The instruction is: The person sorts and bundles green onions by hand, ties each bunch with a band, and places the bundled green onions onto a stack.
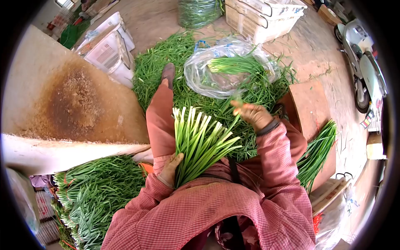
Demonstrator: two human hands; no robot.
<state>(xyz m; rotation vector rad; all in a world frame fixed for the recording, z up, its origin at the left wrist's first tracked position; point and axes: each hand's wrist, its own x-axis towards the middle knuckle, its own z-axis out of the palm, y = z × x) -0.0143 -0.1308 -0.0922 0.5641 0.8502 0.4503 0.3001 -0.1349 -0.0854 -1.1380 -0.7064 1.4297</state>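
Observation:
My left hand [170,169] is wrapped round a fanned bunch of green stalks [200,146] with pale ends, held upright against my lap. Right of the bunch, my right hand [251,114] is raised with its fingers pinched together at the tip of a stalk; what lies between them is blurred. Beyond my hands, an open clear plastic bag [196,77] lies on the floor with a smaller bunch of pale-ended stalks [237,65] on it. Loose green leaves [166,52] are spread around the bag and my foot.
Tied green bundles [104,196] are stacked at the lower left, beside a stained board [75,100]. More stalks [318,154] lean on a cardboard box [310,106] at my right. White crates [110,54] [262,21] stand further off, and a scooter [362,62] is at the right.

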